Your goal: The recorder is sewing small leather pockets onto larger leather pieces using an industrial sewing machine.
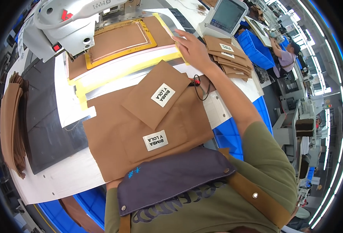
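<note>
My right hand point(191, 47) rests flat on the yellow edge of a clamp frame point(119, 58) that holds a brown fabric panel point(119, 39) under the white sewing machine head point(68, 21). In front of me lies a large brown fabric piece point(113, 143) with a white label. A smaller brown pocket piece point(156, 95) with its own white label lies tilted on top of it. My left hand is hidden below the dark apron bib point(171, 176); only a bit of forearm shows near the table's front edge.
A stack of brown labelled pieces point(229, 56) sits right of my hand, below a grey control screen point(224, 17). More brown fabric point(12, 120) hangs at the left beside a black mat point(49, 124). Blue bins point(257, 48) and another person point(286, 54) are at the far right.
</note>
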Demonstrator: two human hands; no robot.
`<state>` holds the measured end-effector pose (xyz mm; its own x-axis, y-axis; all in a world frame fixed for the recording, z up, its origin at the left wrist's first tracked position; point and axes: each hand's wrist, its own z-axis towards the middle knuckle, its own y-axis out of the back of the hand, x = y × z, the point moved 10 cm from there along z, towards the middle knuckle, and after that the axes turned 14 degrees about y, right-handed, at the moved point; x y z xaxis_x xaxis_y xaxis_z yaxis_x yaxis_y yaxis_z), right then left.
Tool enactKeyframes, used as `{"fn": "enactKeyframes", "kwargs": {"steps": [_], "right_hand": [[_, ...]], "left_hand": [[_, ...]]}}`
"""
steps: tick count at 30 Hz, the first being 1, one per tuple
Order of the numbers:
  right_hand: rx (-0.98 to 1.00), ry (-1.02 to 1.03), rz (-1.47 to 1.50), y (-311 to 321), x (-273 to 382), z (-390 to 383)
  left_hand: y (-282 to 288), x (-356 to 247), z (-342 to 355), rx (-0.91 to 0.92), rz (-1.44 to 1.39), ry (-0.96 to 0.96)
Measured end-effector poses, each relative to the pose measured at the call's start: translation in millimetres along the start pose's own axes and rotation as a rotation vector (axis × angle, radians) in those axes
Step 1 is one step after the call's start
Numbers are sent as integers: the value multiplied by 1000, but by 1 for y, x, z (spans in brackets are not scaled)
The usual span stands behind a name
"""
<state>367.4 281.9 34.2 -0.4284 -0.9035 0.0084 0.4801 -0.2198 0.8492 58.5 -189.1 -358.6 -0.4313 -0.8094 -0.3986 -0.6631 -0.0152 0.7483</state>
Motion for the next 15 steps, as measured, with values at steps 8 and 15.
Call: {"fn": "enactKeyframes", "kwargs": {"steps": [8, 15], "right_hand": [[99, 426, -185, -6, 10, 25], [183, 472, -340, -10, 25, 13]], "left_hand": [[5, 9, -5, -1, 10, 13], [4, 8, -8, 9, 21, 16]]}}
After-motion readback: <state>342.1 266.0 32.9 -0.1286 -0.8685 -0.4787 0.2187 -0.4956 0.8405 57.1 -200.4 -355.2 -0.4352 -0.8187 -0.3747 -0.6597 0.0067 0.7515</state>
